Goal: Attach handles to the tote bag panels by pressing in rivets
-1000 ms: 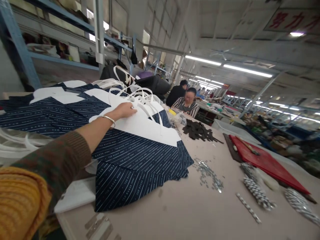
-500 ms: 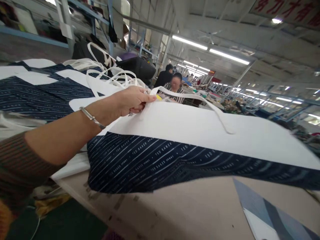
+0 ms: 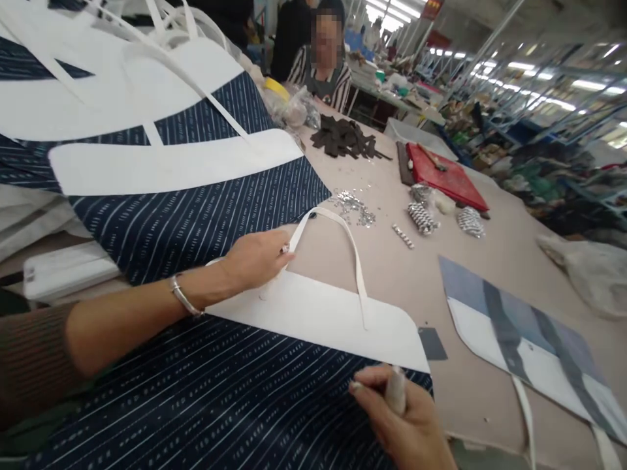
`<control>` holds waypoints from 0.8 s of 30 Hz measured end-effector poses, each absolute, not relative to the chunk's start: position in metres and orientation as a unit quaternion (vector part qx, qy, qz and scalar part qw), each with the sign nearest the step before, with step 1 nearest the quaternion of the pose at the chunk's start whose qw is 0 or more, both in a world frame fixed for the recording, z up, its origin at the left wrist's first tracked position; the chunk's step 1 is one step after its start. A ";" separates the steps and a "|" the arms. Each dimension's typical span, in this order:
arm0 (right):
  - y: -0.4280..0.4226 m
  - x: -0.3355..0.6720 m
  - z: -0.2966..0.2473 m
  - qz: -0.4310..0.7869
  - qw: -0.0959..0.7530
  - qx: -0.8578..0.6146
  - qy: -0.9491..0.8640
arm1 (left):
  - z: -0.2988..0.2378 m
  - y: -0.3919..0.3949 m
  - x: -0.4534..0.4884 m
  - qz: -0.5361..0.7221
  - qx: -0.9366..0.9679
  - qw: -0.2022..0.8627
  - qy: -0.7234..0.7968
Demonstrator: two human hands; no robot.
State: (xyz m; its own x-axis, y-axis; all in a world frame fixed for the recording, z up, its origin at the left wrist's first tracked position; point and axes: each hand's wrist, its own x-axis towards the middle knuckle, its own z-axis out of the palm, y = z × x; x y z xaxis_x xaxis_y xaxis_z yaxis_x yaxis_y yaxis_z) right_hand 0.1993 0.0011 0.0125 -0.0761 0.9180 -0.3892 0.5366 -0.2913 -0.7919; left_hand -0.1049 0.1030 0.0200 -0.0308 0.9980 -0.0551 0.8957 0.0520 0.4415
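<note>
My left hand (image 3: 257,260) is closed, pinching a white strap handle (image 3: 356,258) near one end. That handle loops above the white top band (image 3: 337,320) of a dark blue bag panel (image 3: 235,398) with slanted lines of print. The panel spreads across the table edge toward me. Over its right part, my right hand (image 3: 399,411) is closed around a short, pale cylinder (image 3: 396,390) whose kind I cannot make out. Its thumb and forefinger come together close to the printed fabric. A bracelet sits on my left wrist.
More printed panels (image 3: 206,212) with white bands and straps pile up at left. On the table (image 3: 337,238) are small metal pieces (image 3: 353,207), dark strips (image 3: 345,136), a red pad (image 3: 448,176), cord bundles (image 3: 422,217) and a blue-and-white panel (image 3: 526,339). A person (image 3: 323,78) sits opposite.
My left hand has brought the panel down and toward me, still gripping its strap. My right hand has come into view with the pale cylinder. The view has tilted down to the table.
</note>
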 end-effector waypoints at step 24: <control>0.028 0.146 -0.008 0.449 0.142 -0.614 -0.633 | 0.012 0.172 -0.065 -0.082 0.761 0.416 0.491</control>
State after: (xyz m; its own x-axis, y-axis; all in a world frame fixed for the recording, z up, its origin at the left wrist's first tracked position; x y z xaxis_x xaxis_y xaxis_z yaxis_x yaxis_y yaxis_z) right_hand 0.1458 0.0276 -0.0085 -0.2048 0.9051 -0.3727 0.6501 -0.1589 -0.7430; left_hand -0.0654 0.1723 0.0118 0.5038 0.6789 -0.5341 0.8159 -0.1710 0.5524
